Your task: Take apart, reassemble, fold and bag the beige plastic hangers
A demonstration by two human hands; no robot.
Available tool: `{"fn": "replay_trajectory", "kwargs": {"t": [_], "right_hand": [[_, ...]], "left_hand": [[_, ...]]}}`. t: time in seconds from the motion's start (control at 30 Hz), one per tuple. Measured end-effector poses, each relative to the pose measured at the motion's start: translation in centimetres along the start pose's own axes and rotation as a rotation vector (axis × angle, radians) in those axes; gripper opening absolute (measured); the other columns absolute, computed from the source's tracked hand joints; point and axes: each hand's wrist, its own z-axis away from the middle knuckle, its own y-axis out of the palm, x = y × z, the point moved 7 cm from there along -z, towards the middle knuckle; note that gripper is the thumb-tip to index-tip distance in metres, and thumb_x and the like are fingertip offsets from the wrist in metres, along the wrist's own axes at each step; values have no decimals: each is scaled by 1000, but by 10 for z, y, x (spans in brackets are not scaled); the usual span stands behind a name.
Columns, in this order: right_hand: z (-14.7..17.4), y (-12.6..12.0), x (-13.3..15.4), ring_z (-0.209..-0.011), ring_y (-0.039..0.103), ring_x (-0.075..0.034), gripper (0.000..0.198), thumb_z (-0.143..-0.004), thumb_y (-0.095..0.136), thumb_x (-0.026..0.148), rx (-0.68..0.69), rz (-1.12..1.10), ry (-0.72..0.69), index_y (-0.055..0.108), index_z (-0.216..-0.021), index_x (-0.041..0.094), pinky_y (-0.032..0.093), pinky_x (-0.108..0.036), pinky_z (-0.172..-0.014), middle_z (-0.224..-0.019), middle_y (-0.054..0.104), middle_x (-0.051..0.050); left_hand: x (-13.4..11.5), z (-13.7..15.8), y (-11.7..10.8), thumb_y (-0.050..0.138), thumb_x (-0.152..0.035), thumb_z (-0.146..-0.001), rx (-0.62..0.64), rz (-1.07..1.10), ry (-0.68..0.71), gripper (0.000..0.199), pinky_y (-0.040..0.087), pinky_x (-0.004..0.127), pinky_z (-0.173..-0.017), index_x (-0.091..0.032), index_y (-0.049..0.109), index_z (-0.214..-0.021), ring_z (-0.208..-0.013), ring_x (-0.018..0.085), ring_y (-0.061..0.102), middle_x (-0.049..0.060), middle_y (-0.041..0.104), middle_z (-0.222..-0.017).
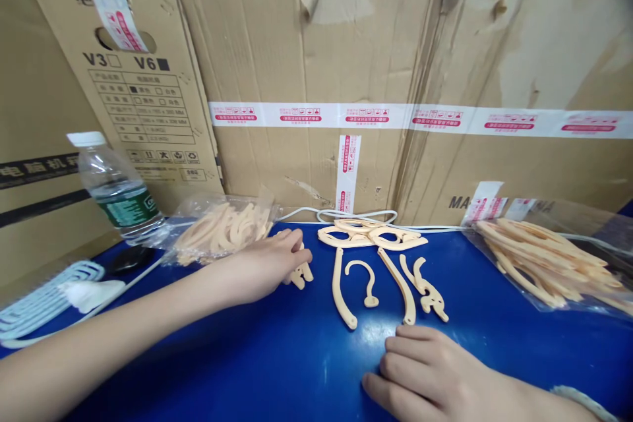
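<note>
My left hand (pixel 274 262) reaches over the table with its fingers closed over a small beige plastic hanger piece (pixel 299 275), partly hidden beneath them. My right hand (pixel 435 372) rests on the table, holding nothing, its fingers loosely bent and a little apart. Just beyond it lies a curved hanger arm (pixel 403 290), its lower end close to the knuckles. Another curved hanger arm (pixel 341 293), a hanger hook (pixel 370 283) and a forked hanger piece (pixel 429 290) lie apart from each other. Several folded beige hangers (pixel 373 235) are grouped behind them.
A clear bag of small beige pieces (pixel 222 231) lies at left, and a bag of long arms (pixel 554 260) at right. A water bottle (pixel 123 194), black round object (pixel 131 259) and pale blue rack (pixel 44 297) stand left. Cardboard (pixel 306 66) walls the back; a white cable (pixel 440 229) runs along it.
</note>
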Motion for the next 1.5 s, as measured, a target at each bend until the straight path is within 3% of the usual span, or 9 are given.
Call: {"fn": "replay_trajectory", "kwargs": {"t": [0.17, 0.27, 0.43, 0.53, 0.67, 0.8, 0.9, 1.1, 1.5], "right_hand": [[4, -7, -5, -64, 59, -18, 31, -99, 33, 9, -107, -18, 103, 64, -104, 11, 51, -32, -65, -70, 63, -5], [11, -20, -18, -70, 62, -18, 23, -96, 40, 11, -313, -157, 345, 61, -106, 14, 52, -29, -66, -75, 65, -6], [28, 2, -39, -56, 55, -14, 20, -96, 49, 37, -366, -713, 784, 57, -98, 19, 45, -22, -51, -64, 59, 0], [30, 23, -35, -54, 49, -11, 37, -91, 53, 54, -290, -1032, 877, 59, -90, 18, 40, -21, -49, -63, 56, 0], [31, 37, -32, -46, 40, -7, 38, -86, 63, 54, -254, -1215, 987, 61, -79, 17, 33, -18, -44, -59, 53, 2], [33, 31, -45, -41, 34, -5, 40, -86, 64, 49, -422, -1161, 1008, 54, -65, 17, 27, -17, -40, -55, 52, 3], [41, 28, -57, -41, 36, -5, 38, -89, 59, 51, -544, -1131, 1047, 58, -74, 16, 29, -17, -39, -58, 51, 3], [48, 22, -64, -43, 42, -6, 36, -88, 60, 51, -650, -1121, 1095, 57, -80, 17, 32, -17, -40, -60, 42, 5], [47, 15, -62, -53, 38, -8, 33, -93, 56, 51, -755, -1122, 1093, 52, -83, 19, 34, -18, -46, -65, 40, 5]], "left_hand": [[-29, -1, -20, 58, -18, -84, -94, -96, 85, 14, 45, 41, -83, -15, 57, -98, -91, 27, 56, 11, 59, -100], [-45, -1, -30, 56, -25, -88, -168, 31, 91, 12, 42, 43, -89, -15, 54, -95, -83, 24, 57, 6, 60, -85], [-77, 6, -24, 54, -35, -90, -179, 616, 50, 18, 42, 27, -63, -18, 51, -96, -69, 17, 53, 2, 59, -82], [-94, 12, -9, 51, -38, -92, -201, 1006, 48, 25, 42, 26, -65, -18, 52, -107, -72, 16, 53, 3, 60, -86], [-102, 15, 9, 46, -36, -95, -170, 1237, 20, 25, 45, 28, -72, -19, 54, -112, -79, 17, 56, 5, 61, -89], [-81, 18, 17, 46, -36, -98, -306, 1396, -191, 27, 47, 24, -70, -27, 48, -123, -79, 14, 55, 3, 59, -96], [-66, 22, 22, 49, -37, -97, -438, 1459, -357, 28, 47, 21, -66, -28, 46, -124, -72, 12, 53, 1, 57, -91], [-54, 29, 24, 54, -41, -95, -648, 1589, -474, 41, 46, 17, -60, -31, 44, -134, -64, 8, 48, -3, 47, -78], [-59, 28, 22, 50, -37, -98, -672, 1560, -374, 46, 48, 16, -63, -34, 39, -142, -66, 8, 47, -2, 48, -81]]}}
